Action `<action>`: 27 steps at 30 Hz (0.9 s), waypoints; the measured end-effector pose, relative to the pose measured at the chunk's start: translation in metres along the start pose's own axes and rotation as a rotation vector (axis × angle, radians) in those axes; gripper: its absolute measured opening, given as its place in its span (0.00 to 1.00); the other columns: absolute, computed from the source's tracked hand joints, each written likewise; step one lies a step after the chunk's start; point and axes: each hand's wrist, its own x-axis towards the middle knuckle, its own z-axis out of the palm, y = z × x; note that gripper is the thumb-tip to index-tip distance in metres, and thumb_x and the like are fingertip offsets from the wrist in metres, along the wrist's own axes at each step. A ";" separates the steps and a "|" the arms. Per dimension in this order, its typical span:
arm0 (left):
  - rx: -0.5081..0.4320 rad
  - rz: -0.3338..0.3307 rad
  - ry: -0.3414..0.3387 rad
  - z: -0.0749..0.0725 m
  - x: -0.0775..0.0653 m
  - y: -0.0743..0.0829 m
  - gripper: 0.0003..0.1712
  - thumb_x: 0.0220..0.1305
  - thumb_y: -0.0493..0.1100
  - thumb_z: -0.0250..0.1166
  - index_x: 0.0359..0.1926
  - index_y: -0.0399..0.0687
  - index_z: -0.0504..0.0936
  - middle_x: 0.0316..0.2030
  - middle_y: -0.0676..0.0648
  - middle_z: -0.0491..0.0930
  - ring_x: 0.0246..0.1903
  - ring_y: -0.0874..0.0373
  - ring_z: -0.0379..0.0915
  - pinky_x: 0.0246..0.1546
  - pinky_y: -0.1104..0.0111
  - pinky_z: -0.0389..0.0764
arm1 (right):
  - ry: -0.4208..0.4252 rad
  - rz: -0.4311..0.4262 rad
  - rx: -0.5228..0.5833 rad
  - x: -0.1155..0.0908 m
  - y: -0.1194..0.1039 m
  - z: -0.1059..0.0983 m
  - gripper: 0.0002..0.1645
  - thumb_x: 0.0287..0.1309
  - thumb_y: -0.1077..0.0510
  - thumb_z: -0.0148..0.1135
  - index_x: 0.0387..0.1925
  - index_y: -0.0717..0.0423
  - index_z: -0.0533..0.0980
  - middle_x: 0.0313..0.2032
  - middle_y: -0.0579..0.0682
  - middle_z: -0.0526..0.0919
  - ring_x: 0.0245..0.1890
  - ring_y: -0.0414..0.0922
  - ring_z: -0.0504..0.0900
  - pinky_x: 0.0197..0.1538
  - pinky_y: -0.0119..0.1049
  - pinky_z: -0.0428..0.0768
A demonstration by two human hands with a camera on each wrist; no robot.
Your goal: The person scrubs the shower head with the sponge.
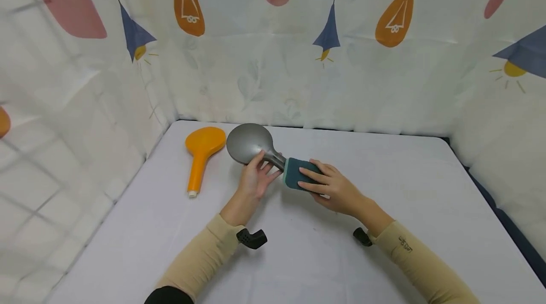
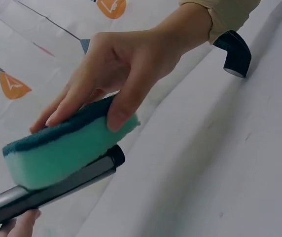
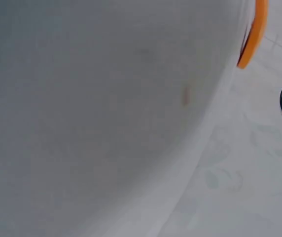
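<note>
A grey shower head (image 1: 249,142) is held up above the table, its handle slanting down to the right. My left hand (image 1: 252,181) grips it near the neck, thumb on top and fingers underneath. My right hand (image 1: 337,187) pinches a green sponge (image 1: 296,173) with a darker scouring side. In the left wrist view the light side of the sponge (image 2: 67,160) lies along the shower head's handle (image 2: 77,182), near its black end. An orange shower head (image 1: 198,157) with a white threaded tip lies on the table to the left.
A white cloth covers the table (image 1: 307,256). Patterned curtains (image 1: 273,71) enclose the back and sides. Black camera mounts (image 1: 252,238) sit at both wrists. In the right wrist view, part of an orange object (image 3: 253,39) shows at the upper right.
</note>
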 end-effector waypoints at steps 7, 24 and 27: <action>0.040 -0.024 -0.071 -0.001 -0.002 -0.005 0.32 0.81 0.40 0.51 0.79 0.43 0.52 0.68 0.41 0.66 0.58 0.46 0.77 0.63 0.38 0.67 | 0.074 0.139 0.186 0.000 0.000 0.000 0.37 0.47 0.70 0.78 0.62 0.55 0.80 0.67 0.59 0.75 0.69 0.65 0.68 0.62 0.60 0.74; 0.053 -0.039 -0.064 0.004 -0.004 -0.008 0.31 0.82 0.40 0.49 0.79 0.43 0.51 0.69 0.40 0.64 0.56 0.48 0.78 0.65 0.37 0.63 | 0.054 0.088 0.047 0.006 -0.004 0.000 0.22 0.64 0.60 0.71 0.59 0.57 0.82 0.62 0.63 0.78 0.65 0.69 0.72 0.58 0.62 0.77; 0.097 -0.049 -0.088 0.008 -0.006 -0.016 0.28 0.82 0.41 0.48 0.76 0.38 0.56 0.66 0.42 0.67 0.52 0.54 0.79 0.63 0.41 0.69 | 0.100 0.161 0.037 0.019 -0.009 0.006 0.30 0.50 0.66 0.78 0.57 0.59 0.83 0.62 0.63 0.78 0.64 0.70 0.72 0.58 0.65 0.76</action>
